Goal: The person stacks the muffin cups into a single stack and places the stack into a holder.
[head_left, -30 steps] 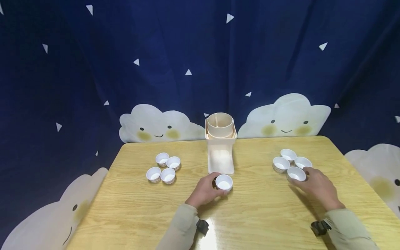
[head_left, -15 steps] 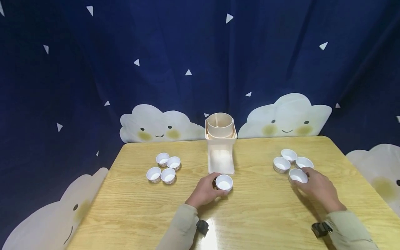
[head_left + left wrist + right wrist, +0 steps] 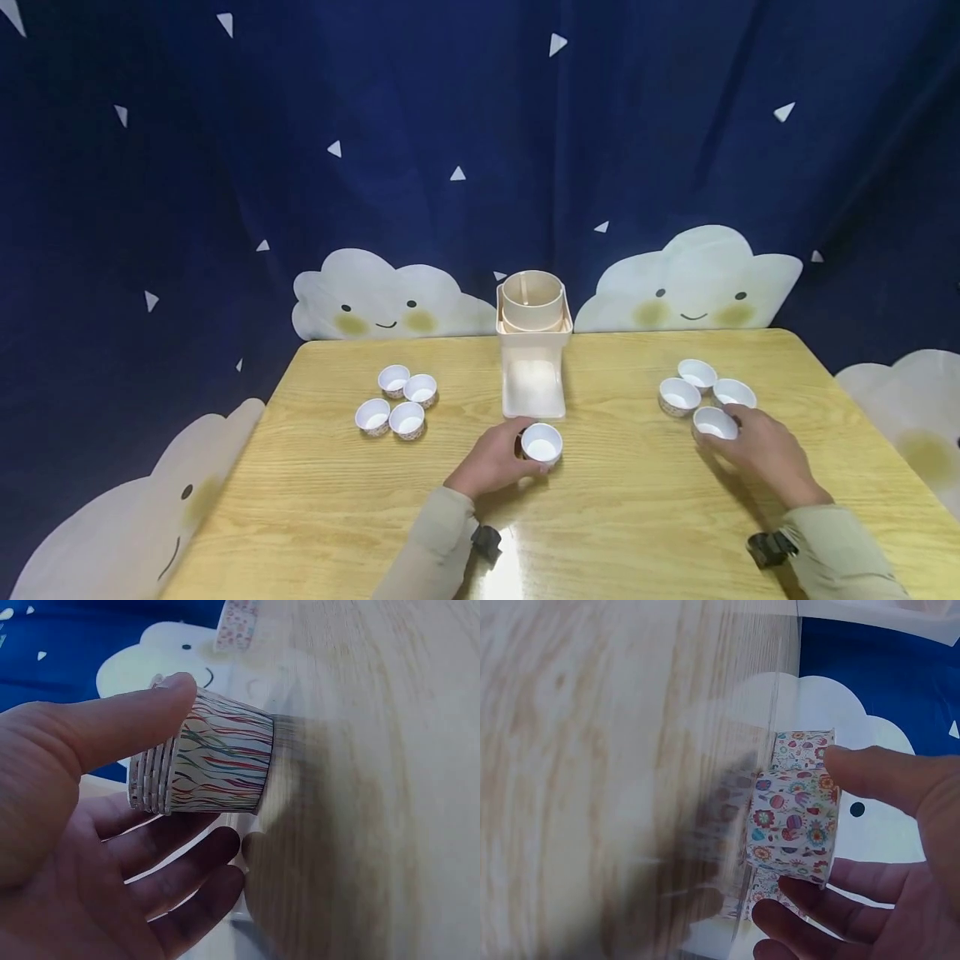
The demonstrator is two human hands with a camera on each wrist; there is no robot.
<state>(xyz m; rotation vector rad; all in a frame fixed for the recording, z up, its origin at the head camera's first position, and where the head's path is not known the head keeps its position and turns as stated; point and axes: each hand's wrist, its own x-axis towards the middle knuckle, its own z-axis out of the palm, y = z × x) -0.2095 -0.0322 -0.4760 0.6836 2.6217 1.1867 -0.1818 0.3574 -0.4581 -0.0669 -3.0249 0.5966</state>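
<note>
A person's left hand [image 3: 498, 457] holds a nested stack of paper cups [image 3: 542, 443] with wavy coloured stripes between thumb and fingers, upright just in front of a cream-coloured stand [image 3: 532, 367] at the middle of a wooden table [image 3: 600, 517]. The right hand [image 3: 765, 454] grips a flower-printed cup [image 3: 715, 423], the nearest of a cluster at the table's right, with three other cups [image 3: 678, 397] close behind it. Four more cups [image 3: 407, 421] sit grouped at left, before a dark blue curtain [image 3: 420, 100] decorated with smiling clouds.
</note>
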